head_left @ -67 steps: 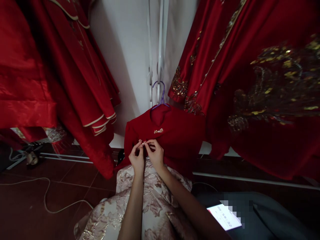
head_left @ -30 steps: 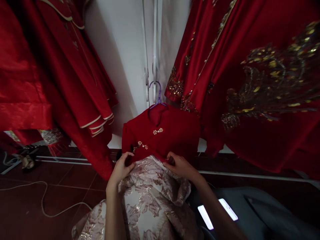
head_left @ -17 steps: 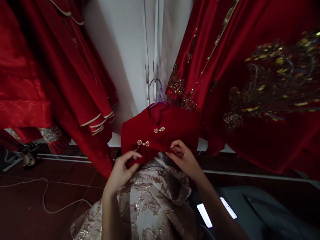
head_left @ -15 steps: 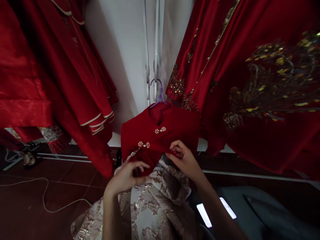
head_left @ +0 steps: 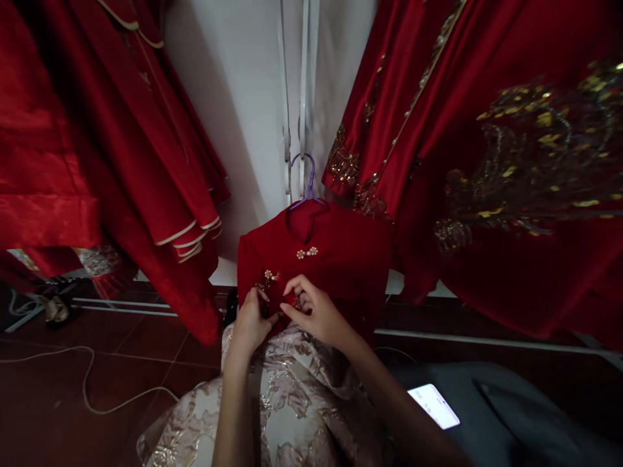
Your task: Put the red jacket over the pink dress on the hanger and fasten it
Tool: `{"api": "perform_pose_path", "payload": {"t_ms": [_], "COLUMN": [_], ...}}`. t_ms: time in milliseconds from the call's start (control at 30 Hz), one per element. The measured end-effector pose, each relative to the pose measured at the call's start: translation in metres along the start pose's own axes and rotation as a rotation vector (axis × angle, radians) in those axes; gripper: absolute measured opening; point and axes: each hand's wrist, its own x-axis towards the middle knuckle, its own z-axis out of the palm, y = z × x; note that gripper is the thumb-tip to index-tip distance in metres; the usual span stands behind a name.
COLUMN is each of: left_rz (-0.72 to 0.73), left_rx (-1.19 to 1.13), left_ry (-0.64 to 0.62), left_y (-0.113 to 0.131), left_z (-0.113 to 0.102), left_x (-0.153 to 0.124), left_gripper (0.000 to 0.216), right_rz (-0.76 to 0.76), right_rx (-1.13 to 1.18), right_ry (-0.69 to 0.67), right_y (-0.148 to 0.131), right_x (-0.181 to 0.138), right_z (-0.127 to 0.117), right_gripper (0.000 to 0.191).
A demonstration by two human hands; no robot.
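A red top with pearl flower fastenings hangs before me on a purple hanger. Beneath it spreads pale brocade fabric with a metallic leaf pattern; whether the two are joined is hidden. My left hand is closed on the top's front at the left, just below a second fastening and its beaded trim. Close beside it, my right hand has curled fingers around a bit of the red front, with a small beaded piece showing at the fingertips.
Red garments hang on the left, and more with gold sequins on the right. White metal uprights stand against the wall. A lit phone lies on a grey surface at lower right. A cable crosses the tiled floor.
My right hand has moved left across the top, towards my left hand. My left hand has risen slightly and closed on the front edge. The top and hanger have shifted a little.
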Motion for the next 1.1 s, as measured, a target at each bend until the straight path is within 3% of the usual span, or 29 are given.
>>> {"api": "perform_pose_path", "payload": {"t_ms": [133,267,367,533,667,900,1100], "left_rz": [-0.009,-0.145,-0.139,-0.075,-0.095,-0.144,-0.163], "left_rx": [0.023,0.107,0.001,-0.464,-0.634,-0.731,-0.666], "left_ry": [-0.082,-0.042,-0.052,-0.127,-0.212,-0.247,-0.087], "left_y": [-0.001,-0.001,-0.006,-0.012,-0.001,0.009,0.010], "left_z": [0.010,0.018,0.015,0.004,0.005,0.011,0.016], "left_x": [0.000,0.001,0.000,0.001,0.002,0.002,0.004], "left_gripper": [0.029,0.031,0.029,0.032,0.031,0.032,0.021], "right_rz": [-0.010,0.106,0.158,0.127,0.148,0.206,0.136], "right_rx": [-0.226,-0.427,-0.461,-0.160,0.150,0.093,0.041], "right_ry": [-0.139,-0.104,-0.076,-0.143,-0.244,0.023,0.167], "right_y": [0.019,0.042,0.053,0.060,0.063,0.068,0.062], "right_x": [0.000,-0.002,-0.002,-0.007,-0.011,-0.007,-0.010], "right_z": [0.013,0.022,0.024,0.014,0.001,0.007,0.019], "right_gripper": [0.015,0.027,0.027,0.040,0.048,0.032,0.027]}}
